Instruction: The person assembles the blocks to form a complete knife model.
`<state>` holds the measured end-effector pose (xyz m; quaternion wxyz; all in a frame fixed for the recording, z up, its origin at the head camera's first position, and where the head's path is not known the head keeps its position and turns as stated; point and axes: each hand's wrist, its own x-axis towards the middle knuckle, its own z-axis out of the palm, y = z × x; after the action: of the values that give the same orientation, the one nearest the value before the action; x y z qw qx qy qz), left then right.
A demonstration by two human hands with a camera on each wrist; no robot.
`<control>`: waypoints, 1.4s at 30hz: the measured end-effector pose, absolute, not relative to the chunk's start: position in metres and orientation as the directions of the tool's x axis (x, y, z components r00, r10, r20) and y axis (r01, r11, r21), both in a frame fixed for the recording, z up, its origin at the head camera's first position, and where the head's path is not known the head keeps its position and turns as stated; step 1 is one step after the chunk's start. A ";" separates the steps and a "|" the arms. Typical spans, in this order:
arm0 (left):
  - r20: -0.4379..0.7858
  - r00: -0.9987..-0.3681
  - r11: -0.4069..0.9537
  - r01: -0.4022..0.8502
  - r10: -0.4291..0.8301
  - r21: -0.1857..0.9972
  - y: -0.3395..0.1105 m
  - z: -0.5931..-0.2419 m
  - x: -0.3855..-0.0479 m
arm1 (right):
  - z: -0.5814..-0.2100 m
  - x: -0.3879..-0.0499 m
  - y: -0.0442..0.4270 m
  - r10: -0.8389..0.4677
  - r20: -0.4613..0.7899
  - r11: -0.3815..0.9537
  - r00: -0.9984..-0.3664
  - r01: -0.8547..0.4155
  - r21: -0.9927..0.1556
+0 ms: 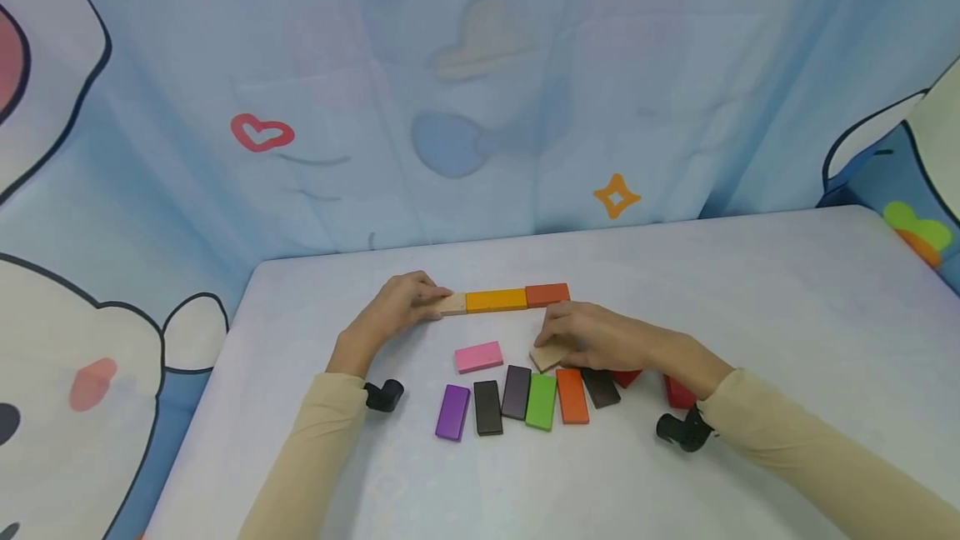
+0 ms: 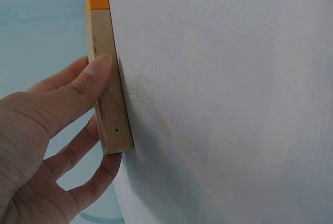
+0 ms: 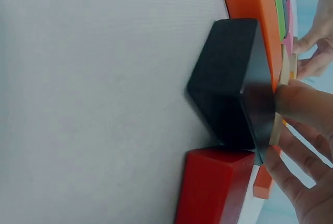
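Note:
A row of end-to-end blocks lies toward the back: a plain wood block [image 1: 453, 304], a yellow-orange block [image 1: 497, 301] and an orange-red block [image 1: 547, 295]. The left hand [image 1: 401, 302] grips the row's wood block at its left end; in the left wrist view the thumb of that hand [image 2: 57, 109] lies on the block's [image 2: 112, 109] side face. The right hand [image 1: 592, 335] pinches a second wood block [image 1: 550, 356] just in front of the row, angled, near a black block [image 1: 602, 387]. In the right wrist view the black block [image 3: 223, 73] partly hides it.
Nearer the person lie a pink block [image 1: 478, 357], a purple one [image 1: 453, 412], dark ones [image 1: 488, 407], a green one [image 1: 541, 402] and an orange one [image 1: 572, 396]. Red blocks [image 1: 678, 392] sit beneath the right forearm. A patterned curtain [image 1: 480, 107] hangs behind the table.

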<state>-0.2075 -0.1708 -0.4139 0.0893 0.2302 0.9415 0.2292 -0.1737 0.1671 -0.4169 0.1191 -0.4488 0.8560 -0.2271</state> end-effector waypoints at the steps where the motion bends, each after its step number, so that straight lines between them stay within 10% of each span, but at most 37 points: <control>1: -0.064 -0.879 0.791 0.391 0.472 0.471 -0.171 -0.414 -0.207 | -0.418 -0.174 0.168 -0.820 0.014 0.491 -0.572 -0.716 -0.496; 29: -0.081 -0.886 0.787 0.360 0.457 0.501 -0.171 -0.416 -0.208 | -0.412 -0.220 0.223 -0.606 0.077 0.636 -0.792 -0.540 -0.551; 42: -0.068 -0.884 0.789 0.375 0.462 0.487 -0.169 -0.416 -0.203 | -0.420 -0.222 0.216 -0.620 0.099 0.650 -0.778 -0.581 -0.490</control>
<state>-0.2033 -0.1687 -0.4164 0.0918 0.2221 0.9414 0.2368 -0.2217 0.2157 -0.4202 0.0389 -0.3308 0.9075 -0.2559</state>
